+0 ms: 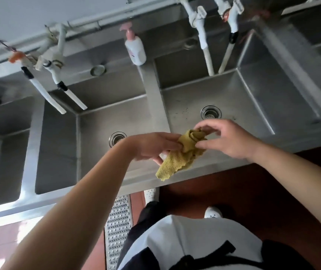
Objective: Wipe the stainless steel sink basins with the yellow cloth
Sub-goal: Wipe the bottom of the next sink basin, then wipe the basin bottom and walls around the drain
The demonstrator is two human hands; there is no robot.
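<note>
While both hands hold the cloth (pixel 181 152) in the air above the sink's front rim (pixel 185 173), two basins lie open beneath them: the left basin (pixel 95 145) and the right basin (pixel 239 112), split by a narrow divider (pixel 154 98). Each has a drain in its floor, the left drain (pixel 117 137) just beyond the left wrist and the right drain (pixel 210 112) just past the right fingertips. White taps (pixel 206 45) hang into the right basin at its back wall, another pair (pixel 58 88) reaches over the left one, and a soap bottle (pixel 135 48) sits on the back ledge between them.

The left hand (pixel 155 146) comes in from the lower left, fingers curled round the cloth's middle, one end hanging free below it. The right hand (pixel 227 140) reaches from the right, thumb and fingertips pinching the bunched upper end.

More basins at the far left and far right are cut off by the frame. The cloth hides the left fingertips, and the arms cover part of the rim. Below, a floor grate (pixel 117 230) runs under the sink beside a white shoe (pixel 213 212).
</note>
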